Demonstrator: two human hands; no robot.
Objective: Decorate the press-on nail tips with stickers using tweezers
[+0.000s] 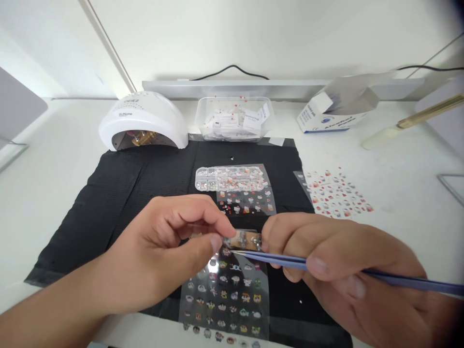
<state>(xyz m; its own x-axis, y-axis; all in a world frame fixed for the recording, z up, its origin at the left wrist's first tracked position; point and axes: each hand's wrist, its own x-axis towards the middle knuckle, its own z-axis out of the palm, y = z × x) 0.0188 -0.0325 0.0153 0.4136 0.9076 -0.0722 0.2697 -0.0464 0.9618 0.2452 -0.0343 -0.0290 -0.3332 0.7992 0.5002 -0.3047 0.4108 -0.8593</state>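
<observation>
Left hand [170, 251]: pinched, thumb and forefinger closed on one end of a small clear strip [242, 239] held up over the mat.
Right hand [326, 263]: clenched round a pair of blue tweezers [290, 261], fingertips also steadying the strip's other end.
Tweezers: laid almost level, tips pointing left, touching or just under the strip's lower edge; whether anything sits between the tips, too small to tell.
Clear strip: between the two hands, above the near sticker sheet, carrying what look like a few small brownish and silvery bits; exact count unclear.
Near sticker sheet [228, 299]: flat on the black mat [108, 203], just below the hands, rows of little animal faces, nearly all still in place.
Far sticker sheet [246, 200]: further back on the mat, red and white cat figures, partly under a clear compartment box [228, 178] of tiny decorations.
Loose sheet [337, 193]: off the mat to the right, red and white pieces on the white table [398, 222].
Lamp [143, 121]: white dome at the mat's far left corner, opening empty apart from reflections.
Tub [234, 118]: clear, behind the mat, full of small white packets.
Carton [337, 108]: opened, far right.
Done so far, by judgement: a few pieces seated on the strip.
Left, by judgement: most stickers unused, nothing under the lamp yet.
</observation>
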